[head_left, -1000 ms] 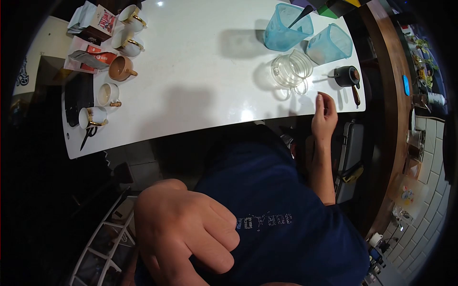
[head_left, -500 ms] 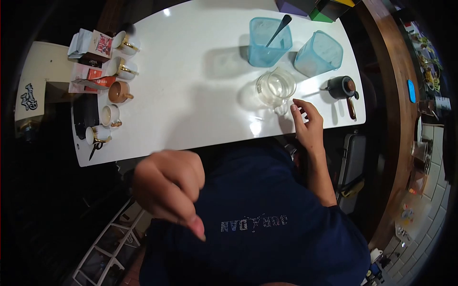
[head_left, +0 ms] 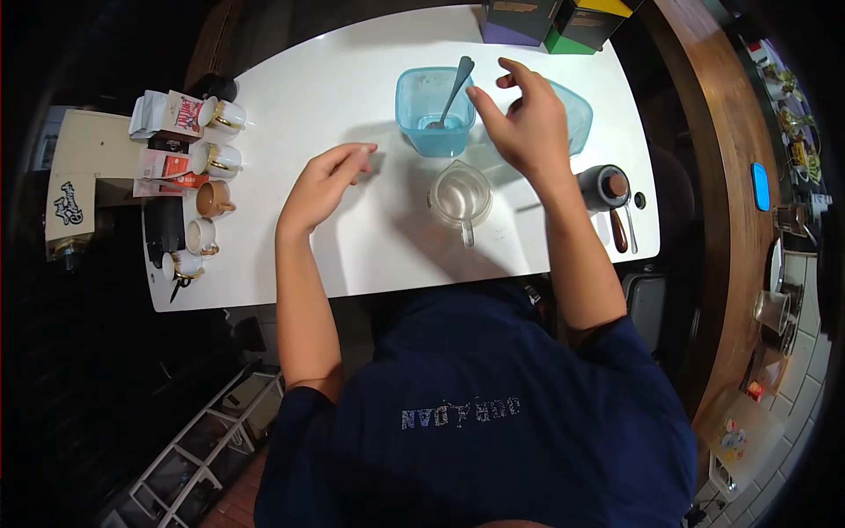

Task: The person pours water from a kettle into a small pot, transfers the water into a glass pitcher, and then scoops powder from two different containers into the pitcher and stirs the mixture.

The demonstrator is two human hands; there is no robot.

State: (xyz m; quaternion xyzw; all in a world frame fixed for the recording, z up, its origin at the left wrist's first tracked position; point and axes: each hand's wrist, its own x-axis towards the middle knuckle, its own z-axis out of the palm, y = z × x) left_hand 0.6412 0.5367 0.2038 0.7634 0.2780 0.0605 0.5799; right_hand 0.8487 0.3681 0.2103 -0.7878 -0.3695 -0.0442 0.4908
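Taking the clear jug point(head_left: 461, 195) as the clock's centre, with 12 at the table's far edge, the blue tub point(head_left: 422, 136) with a spoon point(head_left: 457, 86) in it stands just beyond at about 11, on the white table point(head_left: 299, 88). The right hand point(head_left: 526, 123) is just beside that tub at 1 o'clock, thumb and fingers spread wide with nothing seen between them; whether the thumb tip touches the rim I cannot tell. The left hand point(head_left: 319, 189) hangs near 9, well apart from the tub, loosely curled with a narrow gap — no object shows in it. The tub looks like light, slightly flexible plastic, probably a bit slick; opposite walls just below the rim seem the best hold, as the spoon may swing if it tips. The jug looks like rigid glass, fragile and heavier for its size, best taken by the handle pointing to 6. Counted: two blue tubs, the second tub point(head_left: 576, 125) at 2, partly hidden by the right hand; one jug; one dark pot point(head_left: 596, 195) at 3; five cups point(head_left: 214, 201) at 9 — four white, one brown; and at least two boxes point(head_left: 519, 22), cut off, at 1.
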